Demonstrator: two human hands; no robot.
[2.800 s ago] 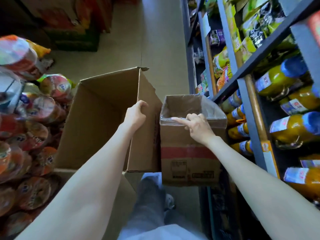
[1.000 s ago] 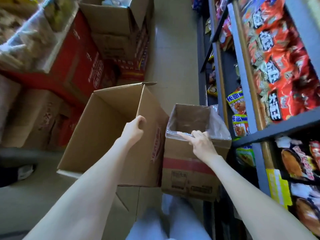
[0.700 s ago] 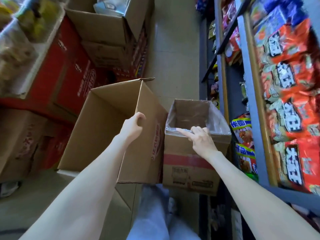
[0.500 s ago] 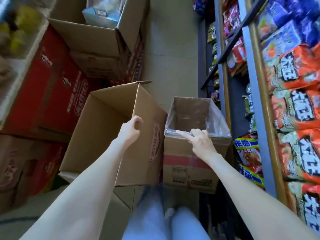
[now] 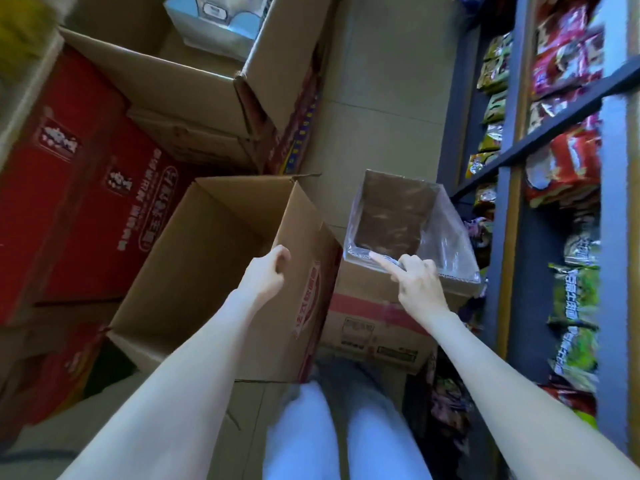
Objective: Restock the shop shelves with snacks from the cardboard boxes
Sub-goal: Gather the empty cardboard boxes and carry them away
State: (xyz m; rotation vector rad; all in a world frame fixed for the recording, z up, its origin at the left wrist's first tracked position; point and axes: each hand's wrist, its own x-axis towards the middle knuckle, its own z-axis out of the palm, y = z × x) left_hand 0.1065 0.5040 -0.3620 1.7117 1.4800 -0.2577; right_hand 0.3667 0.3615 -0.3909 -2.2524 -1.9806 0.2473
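I carry two open cardboard boxes above the aisle floor. My left hand (image 5: 266, 271) grips the right wall of the large plain box (image 5: 194, 271), whose inside looks empty. My right hand (image 5: 417, 282) grips the near rim of the smaller box (image 5: 377, 323), index finger stretched along the edge. That box has a red band and a clear plastic liner (image 5: 446, 233), and nothing shows inside it. On the right, the dark shop shelves (image 5: 554, 129) hold red and green snack bags (image 5: 561, 168).
Red printed cartons (image 5: 79, 188) are stacked on the left. Beyond them an open cardboard box (image 5: 194, 91) holds a pale blue-and-white pack (image 5: 214, 22). A strip of tiled floor (image 5: 384, 98) runs between the cartons and the shelves. My legs in light trousers (image 5: 332, 434) show below.
I have walked forward along the aisle with both boxes: drink bottles on the shelves gave way to snack bags, and the stacked cartons on the left drew closer. Both grips are unchanged.
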